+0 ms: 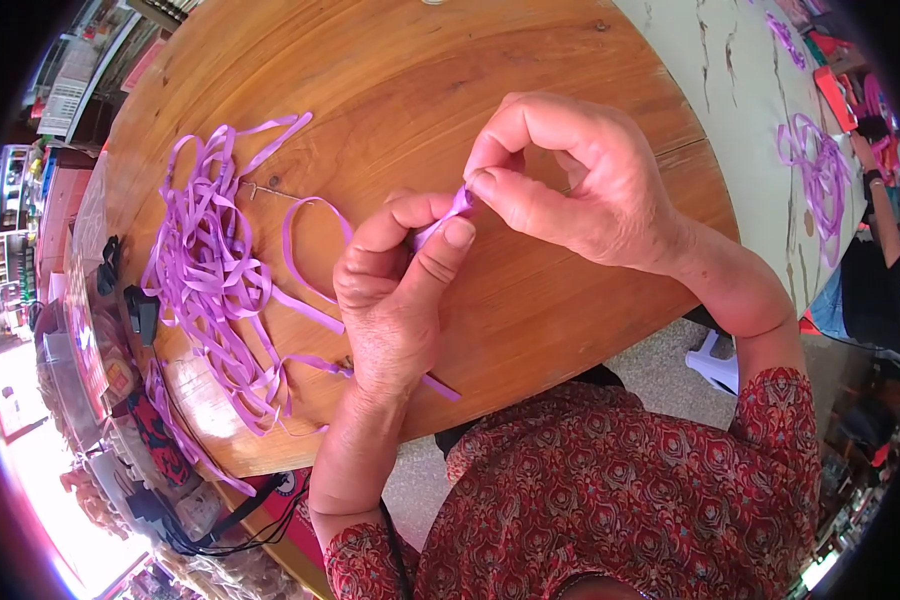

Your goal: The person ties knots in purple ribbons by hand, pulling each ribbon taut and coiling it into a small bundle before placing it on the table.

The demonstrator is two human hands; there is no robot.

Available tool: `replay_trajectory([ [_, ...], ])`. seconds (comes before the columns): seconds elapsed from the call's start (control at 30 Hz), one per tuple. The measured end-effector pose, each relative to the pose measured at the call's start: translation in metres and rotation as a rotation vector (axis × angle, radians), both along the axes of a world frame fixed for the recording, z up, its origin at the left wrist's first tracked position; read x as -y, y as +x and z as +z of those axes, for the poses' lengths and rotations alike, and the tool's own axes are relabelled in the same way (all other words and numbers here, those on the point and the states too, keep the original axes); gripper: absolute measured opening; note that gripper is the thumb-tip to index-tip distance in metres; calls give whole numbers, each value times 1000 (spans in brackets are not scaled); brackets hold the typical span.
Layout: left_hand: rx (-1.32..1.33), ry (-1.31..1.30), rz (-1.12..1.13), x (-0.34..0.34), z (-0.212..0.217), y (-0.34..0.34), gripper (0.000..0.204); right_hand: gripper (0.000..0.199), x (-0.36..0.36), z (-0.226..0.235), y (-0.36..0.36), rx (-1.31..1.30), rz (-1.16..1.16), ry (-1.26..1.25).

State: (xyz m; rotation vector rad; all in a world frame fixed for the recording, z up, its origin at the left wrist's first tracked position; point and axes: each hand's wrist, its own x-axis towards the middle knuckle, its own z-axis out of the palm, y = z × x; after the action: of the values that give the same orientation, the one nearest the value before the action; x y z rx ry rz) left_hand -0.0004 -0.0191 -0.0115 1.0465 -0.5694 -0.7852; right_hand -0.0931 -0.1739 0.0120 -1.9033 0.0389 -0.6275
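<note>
While pinched between both hands: purple ribbon (458, 205), a short folded bit showing at the fingertips, above the round wooden table (390, 60).
Left hand (395, 290): curled, thumb and forefinger closed on the ribbon's lower part; one strand trailing under the wrist and out toward the table edge.
Right hand (580, 175): thumb and forefinger nipped on the ribbon's upper end, other fingers arched and loose.
Ribbon pile (215, 270): tangled heap of the same purple ribbon, lying left of the hands on the tabletop, one loop reaching toward the left hand.
Second pile (820, 175): smaller purple tangle on a pale surface at far right, well apart.
Containers: none to be told for certain; ribbon lying loose on bare wood.
Sleeves (610, 500): red patterned cloth, lower edge.
</note>
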Motion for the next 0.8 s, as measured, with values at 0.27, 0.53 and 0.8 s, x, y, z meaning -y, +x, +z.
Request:
replay_trajectory([
  [0.27,-19,24,40,-3,3,-1,11,4,6,-1,2,-35,76,27],
  [0.53,78,92,95,0,-1,-3,12,35,10,-1,8,293,75,-530],
  [0.8,482,241,96,-3,0,3,5,23,11,-4,0,232,42,-700],
])
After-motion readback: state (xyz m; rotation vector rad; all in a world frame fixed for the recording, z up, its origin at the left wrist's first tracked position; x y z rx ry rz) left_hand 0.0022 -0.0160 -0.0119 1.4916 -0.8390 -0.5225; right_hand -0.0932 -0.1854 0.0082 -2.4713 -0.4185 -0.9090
